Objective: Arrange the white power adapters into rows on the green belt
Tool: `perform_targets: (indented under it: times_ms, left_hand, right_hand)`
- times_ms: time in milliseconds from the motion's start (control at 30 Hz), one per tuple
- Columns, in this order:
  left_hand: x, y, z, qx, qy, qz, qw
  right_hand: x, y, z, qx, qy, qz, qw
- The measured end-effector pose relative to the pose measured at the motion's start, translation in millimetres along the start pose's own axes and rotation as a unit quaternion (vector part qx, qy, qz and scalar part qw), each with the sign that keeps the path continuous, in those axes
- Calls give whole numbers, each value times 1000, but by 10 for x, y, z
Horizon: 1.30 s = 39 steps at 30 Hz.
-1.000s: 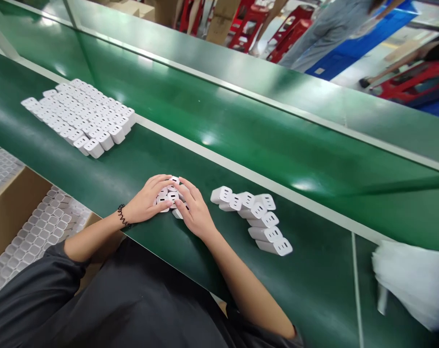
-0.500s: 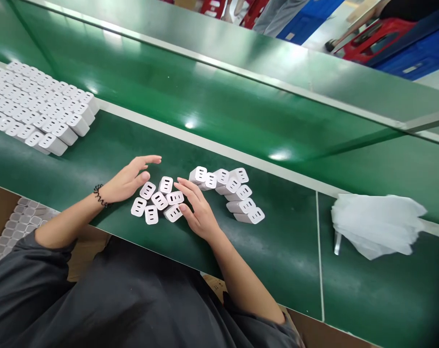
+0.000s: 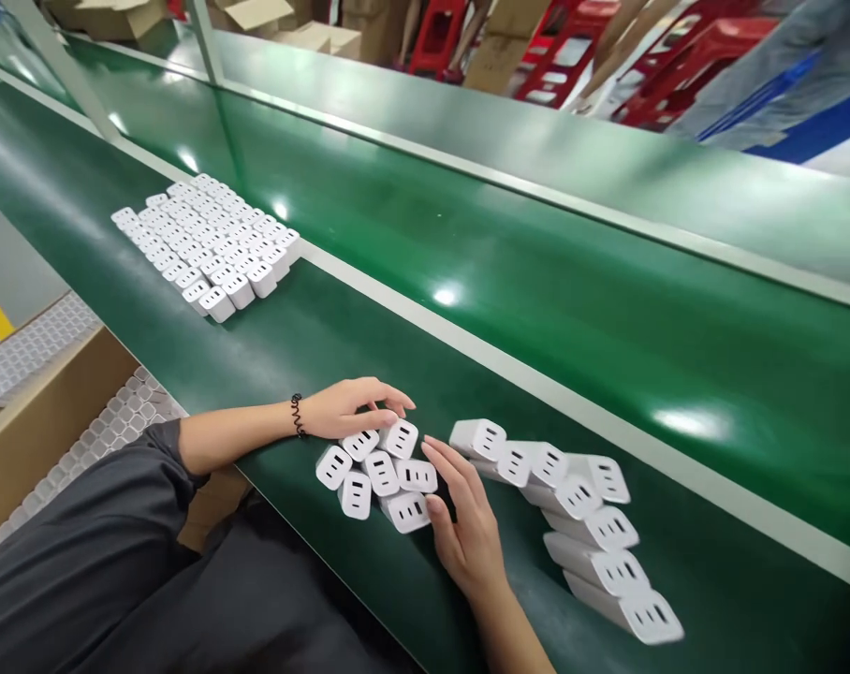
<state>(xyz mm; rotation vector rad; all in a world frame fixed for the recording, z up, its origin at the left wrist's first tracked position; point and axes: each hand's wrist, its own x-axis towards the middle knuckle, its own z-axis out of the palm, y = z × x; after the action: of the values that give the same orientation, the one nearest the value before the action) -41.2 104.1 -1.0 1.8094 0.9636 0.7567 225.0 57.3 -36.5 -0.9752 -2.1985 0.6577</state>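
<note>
A small cluster of white charger blocks (image 3: 381,474), slotted ends up, stands on the green bench between my hands. My left hand (image 3: 355,408) reaches over the far side of the cluster, fingers stretched out and thumb by the far chargers. A black coiled band (image 3: 297,415) is round that wrist. My right hand (image 3: 468,526) lies along the cluster's right side, fingers extended, its fingertips at the nearest chargers. Neither hand grips anything. Right of it, a bent line of more white chargers (image 3: 611,529) leans on the bench.
A large block of white chargers (image 3: 218,243) stands further left on the bench (image 3: 256,374). Below the near edge is a cardboard box (image 3: 60,412) with packed white pieces. A green partition (image 3: 537,253) runs along the back; red stools (image 3: 565,47) and people's limbs show beyond.
The view has swung left, bringing in the boxes at the lower left. My left hand has come in over the cluster's far side; my right hand stays at its right side.
</note>
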Motion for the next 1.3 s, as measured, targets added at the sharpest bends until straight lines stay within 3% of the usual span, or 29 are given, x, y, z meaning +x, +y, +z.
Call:
perform_targets:
  times_ms: [167,533,867,1300]
  left_hand:
    - [9,-5,-50,-26,-14,-22,999]
    - [47,-2,-42,-43,-52,-35,997]
    - [64,27,-48,-28,-51,-22,998]
    - [60,33,-53,-32,-51,-27,998]
  right_hand:
    - [25,51,-35,15,11,19,1000]
    - [18,112,-127,0,-37,18,999]
    - [6,142,-167,-1,-60,41,997]
    - [15,111,-119,-10,-30,24,999]
